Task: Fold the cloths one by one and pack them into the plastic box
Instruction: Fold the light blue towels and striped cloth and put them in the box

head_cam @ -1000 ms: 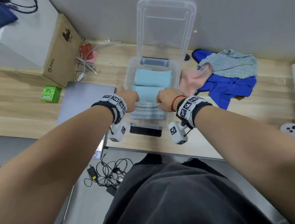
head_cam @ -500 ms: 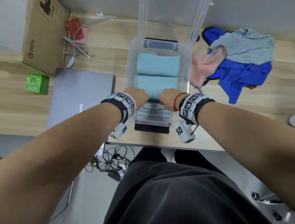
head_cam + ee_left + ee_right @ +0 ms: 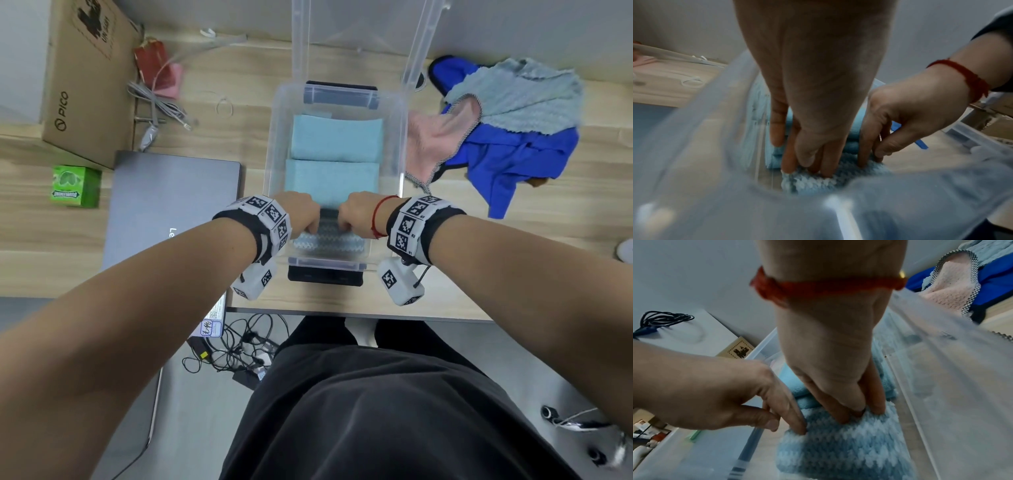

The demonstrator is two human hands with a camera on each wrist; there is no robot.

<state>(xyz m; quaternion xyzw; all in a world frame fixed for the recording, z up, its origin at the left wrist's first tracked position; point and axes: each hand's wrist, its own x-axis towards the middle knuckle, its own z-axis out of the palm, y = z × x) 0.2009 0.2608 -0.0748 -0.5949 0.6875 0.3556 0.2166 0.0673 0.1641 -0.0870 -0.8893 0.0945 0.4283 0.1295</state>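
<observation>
- Plastic box [image 3: 270, 144]: clear, lid raised at the far side, standing on the wooden bench [image 3: 239, 85] directly ahead of me
- Zigzag blue-and-white cloth [image 3: 329, 241]: folded, lying in the near end of the plastic box, touching the nearer light blue cloth
- My left hand [image 3: 297, 213]: reaching down inside the box, fingers straight, tips pressed onto the far edge of the zigzag cloth; nothing gripped
- My right hand [image 3: 359, 214]: beside the left, fingers straight and pushing down on the same edge, thumb lying alongside; red string on the wrist
- Two light blue cloths [image 3: 334, 156]: folded, one behind the other, filling the middle and far part of the box
- Unfolded pile [image 3: 507, 120] on the bench, right of the box: pink cloth touching the box wall, grey-blue cloth on top, royal blue cloth underneath
- Left of the box: closed grey laptop [image 3: 171, 198], small green carton [image 3: 76, 186], PICO cardboard box [image 3: 85, 78], grey cable [image 3: 154, 106]
</observation>
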